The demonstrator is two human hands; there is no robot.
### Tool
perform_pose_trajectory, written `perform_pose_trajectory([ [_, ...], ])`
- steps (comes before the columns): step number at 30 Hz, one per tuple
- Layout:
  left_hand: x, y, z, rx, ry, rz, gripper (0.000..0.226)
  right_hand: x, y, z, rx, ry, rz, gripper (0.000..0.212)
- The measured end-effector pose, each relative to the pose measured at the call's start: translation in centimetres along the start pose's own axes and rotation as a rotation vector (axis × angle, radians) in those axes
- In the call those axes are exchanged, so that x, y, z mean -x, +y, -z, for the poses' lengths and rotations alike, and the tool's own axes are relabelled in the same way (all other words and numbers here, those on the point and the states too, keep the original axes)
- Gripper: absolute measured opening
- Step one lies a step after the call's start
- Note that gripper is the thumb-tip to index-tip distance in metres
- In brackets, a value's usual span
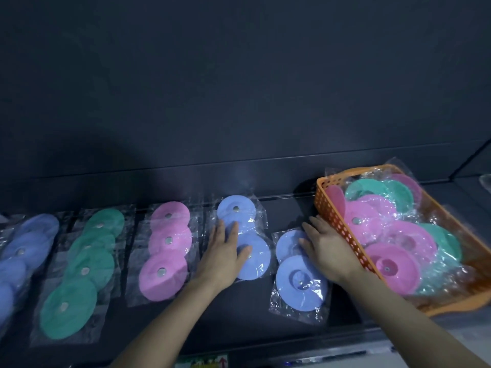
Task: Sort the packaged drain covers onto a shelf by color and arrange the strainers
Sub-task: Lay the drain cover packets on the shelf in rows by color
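Observation:
Packaged drain covers lie in rows on a dark shelf (265,322): blue (26,251) at far left, then green (79,274), pink (166,251), blue (239,211) and another blue pack (300,284). My left hand (225,251) lies flat with straight fingers on the middle blue row. My right hand (324,248) rests with straight fingers on the rightmost blue pack, its back against the orange basket (337,219). The basket holds several pink (393,264) and green (369,188) packaged covers.
The shelf's back wall (239,88) is dark and plain. A front lip with a label strip (202,362) runs along the bottom. The basket sits tilted at the right end. A shelf divider edge (467,160) rises at far right.

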State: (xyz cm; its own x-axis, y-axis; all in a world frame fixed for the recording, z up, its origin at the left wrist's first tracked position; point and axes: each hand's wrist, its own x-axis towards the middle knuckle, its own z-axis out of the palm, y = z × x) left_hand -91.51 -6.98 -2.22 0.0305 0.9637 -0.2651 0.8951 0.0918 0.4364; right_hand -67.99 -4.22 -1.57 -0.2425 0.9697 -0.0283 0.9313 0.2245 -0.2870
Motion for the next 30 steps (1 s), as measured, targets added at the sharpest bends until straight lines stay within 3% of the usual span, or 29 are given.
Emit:
perform_pose_trajectory([
  [4, 0.1, 0.0, -0.2, -0.092, 0.042, -0.012, 0.064, 0.7, 0.1, 0.6, -0.109, -0.088, -0.048, 0.065],
  [6, 0.6, 0.4, -0.3, -0.129, 0.16, -0.135, 0.057, 0.6, 0.1, 0.7, -0.148, -0.082, -0.12, 0.067],
  [7, 0.9, 0.6, -0.3, -0.109, 0.233, -0.242, 0.055, 0.4, 0.1, 0.8, -0.167, -0.075, -0.168, 0.061],
  [10, 2.0, 1.9, -0.9, 0.036, 0.34, -0.543, 0.032, 0.2, 0.1, 1.4, -0.198, -0.005, -0.223, 0.018],
  [13, 3.6, 4.4, -1.8, 0.059, 0.184, -0.683, 0.024, 0.3, 0.0, 1.4, -0.15, -0.011, -0.211, 0.013],
  [16, 4.6, 5.7, -2.9, 0.061, 0.069, -0.606, 0.034, 0.5, -0.4, 2.3, -0.165, -0.005, -0.184, 0.011],
  [19, 5.2, 5.8, -2.7, 0.204, 0.104, -0.427, 0.062, 1.0, -0.6, 4.4, -0.325, 0.082, -0.195, 0.016],
  [24, 5.1, 5.9, -1.4, 0.083, 0.086, -0.457, 0.11, 0.9, -0.8, 6.8, -0.508, 0.264, -0.224, 0.026],
  [27, 5.0, 5.9, -1.0, -0.002, 0.163, -0.478, 0.105, 1.0, -1.5, 6.6, -0.698, 0.275, -0.302, 0.024],
  [30, 5.2, 5.3, -0.6, 0.084, 0.306, -0.541, 0.078, 1.0, -1.6, 6.3, -0.814, 0.268, -0.363, 0.022],
])
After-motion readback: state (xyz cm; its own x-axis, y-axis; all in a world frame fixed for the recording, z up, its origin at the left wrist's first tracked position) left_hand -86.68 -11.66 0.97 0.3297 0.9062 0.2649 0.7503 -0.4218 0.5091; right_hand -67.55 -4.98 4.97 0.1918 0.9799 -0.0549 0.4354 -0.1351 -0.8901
